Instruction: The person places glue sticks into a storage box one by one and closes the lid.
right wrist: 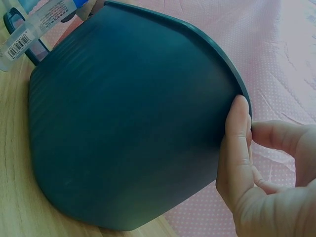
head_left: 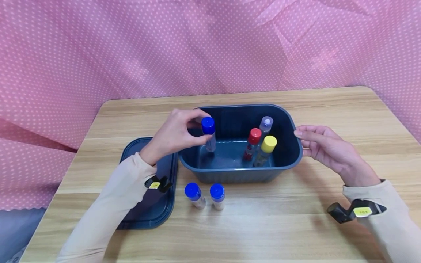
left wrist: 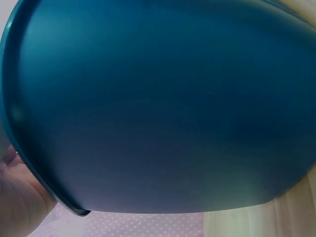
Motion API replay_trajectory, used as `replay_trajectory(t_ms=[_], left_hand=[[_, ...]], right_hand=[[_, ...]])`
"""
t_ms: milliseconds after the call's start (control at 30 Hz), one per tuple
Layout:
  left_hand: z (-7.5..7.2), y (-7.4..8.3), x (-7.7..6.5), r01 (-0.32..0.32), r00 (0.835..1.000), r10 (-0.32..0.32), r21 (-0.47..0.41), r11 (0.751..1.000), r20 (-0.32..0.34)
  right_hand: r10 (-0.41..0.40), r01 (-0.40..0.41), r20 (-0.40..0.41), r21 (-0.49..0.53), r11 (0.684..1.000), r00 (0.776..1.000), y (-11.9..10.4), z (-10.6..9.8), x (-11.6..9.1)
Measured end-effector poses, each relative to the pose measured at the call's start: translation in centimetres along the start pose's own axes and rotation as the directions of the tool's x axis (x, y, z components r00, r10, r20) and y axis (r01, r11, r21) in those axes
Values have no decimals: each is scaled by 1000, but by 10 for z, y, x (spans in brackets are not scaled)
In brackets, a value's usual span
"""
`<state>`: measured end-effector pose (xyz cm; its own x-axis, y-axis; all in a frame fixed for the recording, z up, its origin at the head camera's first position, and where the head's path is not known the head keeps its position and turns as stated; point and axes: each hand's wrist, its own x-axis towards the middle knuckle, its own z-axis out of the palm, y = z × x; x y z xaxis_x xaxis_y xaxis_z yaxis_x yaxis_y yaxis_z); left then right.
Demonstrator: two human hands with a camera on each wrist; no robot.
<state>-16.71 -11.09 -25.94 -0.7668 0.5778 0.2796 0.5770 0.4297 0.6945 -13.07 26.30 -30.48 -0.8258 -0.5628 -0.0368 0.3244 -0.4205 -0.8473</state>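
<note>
At the left end of a dark blue plastic bin, my left hand pinches a clear bottle with a blue cap, held upright within the rim. Whether its base touches the bin floor I cannot tell. My right hand pinches the right rim, thumb on one side and fingers on the other, as the right wrist view shows. Toward the bin's right end stand a red-capped bottle, a yellow-capped bottle and a bottle with a pale translucent top. The bin wall fills most of the left wrist view.
Two more blue-capped bottles stand on the wooden table in front of the bin. A dark blue lid lies flat to the left, partly under my left forearm. Pink dotted cloth hangs behind the table.
</note>
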Motion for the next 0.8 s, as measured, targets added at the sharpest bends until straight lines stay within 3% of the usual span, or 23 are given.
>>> replay_trajectory(t_ms=[167, 400, 800], left_hand=[[2, -2, 3, 46, 999, -46, 37, 998, -9], [3, 0, 7, 56, 998, -59, 126, 990, 26], [3, 6, 16, 87, 984, -131, 316, 945, 123]], right_hand=[[-2, 2, 3, 0, 1000, 1000, 0, 0, 0], [-2, 2, 3, 3, 1000, 1000, -1, 0, 1], [1, -1, -14, 2, 1000, 1000, -2, 1, 2]])
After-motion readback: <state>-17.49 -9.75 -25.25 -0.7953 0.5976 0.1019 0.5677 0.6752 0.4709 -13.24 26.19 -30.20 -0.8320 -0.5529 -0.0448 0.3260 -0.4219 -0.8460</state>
